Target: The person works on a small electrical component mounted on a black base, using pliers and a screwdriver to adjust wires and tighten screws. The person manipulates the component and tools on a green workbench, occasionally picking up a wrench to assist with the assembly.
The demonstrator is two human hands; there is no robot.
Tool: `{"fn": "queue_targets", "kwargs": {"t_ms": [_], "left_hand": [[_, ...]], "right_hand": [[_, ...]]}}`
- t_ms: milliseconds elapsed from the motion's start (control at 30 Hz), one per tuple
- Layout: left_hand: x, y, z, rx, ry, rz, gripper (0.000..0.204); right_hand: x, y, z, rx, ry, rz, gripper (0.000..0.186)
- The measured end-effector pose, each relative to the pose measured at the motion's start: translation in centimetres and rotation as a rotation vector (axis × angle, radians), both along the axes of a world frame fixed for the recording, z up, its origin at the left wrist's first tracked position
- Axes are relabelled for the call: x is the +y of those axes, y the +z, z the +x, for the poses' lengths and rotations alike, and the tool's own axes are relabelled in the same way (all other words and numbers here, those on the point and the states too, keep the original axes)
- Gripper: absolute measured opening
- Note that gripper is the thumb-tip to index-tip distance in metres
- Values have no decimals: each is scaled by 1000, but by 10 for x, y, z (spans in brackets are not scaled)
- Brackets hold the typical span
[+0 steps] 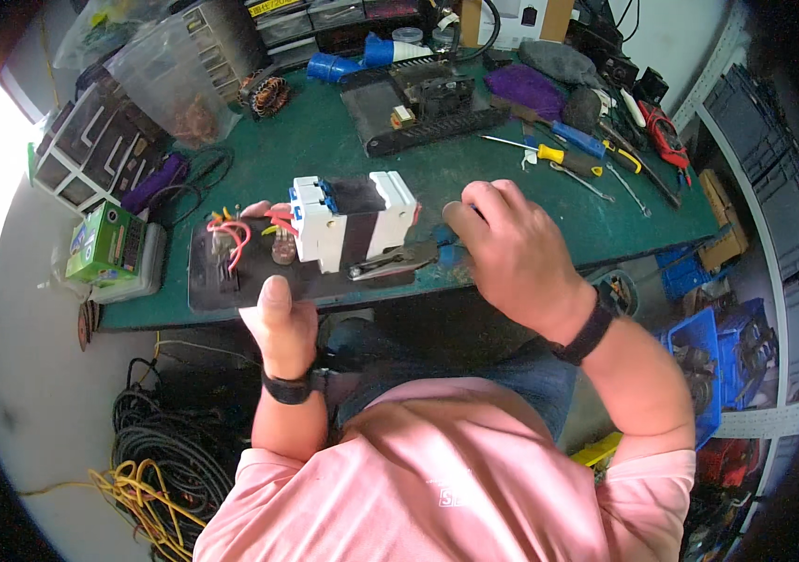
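A white circuit breaker (310, 225) with blue parts and a black middle band stands on a black board (207, 295) near the front edge of the table. Red and yellow wires (236, 242) run at its left side. My left hand (282, 332) is closed at the board's near edge, thumb up; skin also shows beyond the board's far side, and the rest of the fingers is hidden. My right hand (521, 253) is curled round the blue handles of a pair of pliers (399, 260). Their grey jaws lie against the breaker's lower front.
The green table (278, 140) holds screwdrivers (568, 157), wrenches (624, 187) and a purple cloth (523, 89) to the right. A black metal chassis (376, 112) sits at the back. Left are a green box (104, 244) and a parts rack (90, 140). Coiled cables (165, 440) lie on the floor.
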State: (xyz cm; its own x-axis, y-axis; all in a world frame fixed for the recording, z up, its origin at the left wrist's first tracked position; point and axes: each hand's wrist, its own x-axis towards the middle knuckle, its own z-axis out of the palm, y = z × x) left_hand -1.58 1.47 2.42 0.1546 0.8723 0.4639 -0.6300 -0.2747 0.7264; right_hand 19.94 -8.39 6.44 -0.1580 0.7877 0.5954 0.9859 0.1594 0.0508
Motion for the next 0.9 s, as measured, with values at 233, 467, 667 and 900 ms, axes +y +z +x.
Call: {"fn": "queue_targets", "kwargs": {"t_ms": [233, 467, 667, 900], "left_hand": [[13, -17, 0, 28, -25, -21, 85], [3, -22, 6, -34, 168, -30, 82], [-4, -19, 20, 83, 432, 244, 92], [-11, -10, 20, 233, 575, 327, 96]], "right_hand": [[-2, 3, 1, -18, -40, -83, 12], [-7, -6, 3, 166, -105, -118, 19], [-3, -12, -10, 214, -87, -134, 17], [-3, -10, -16, 187, -121, -136, 16]]}}
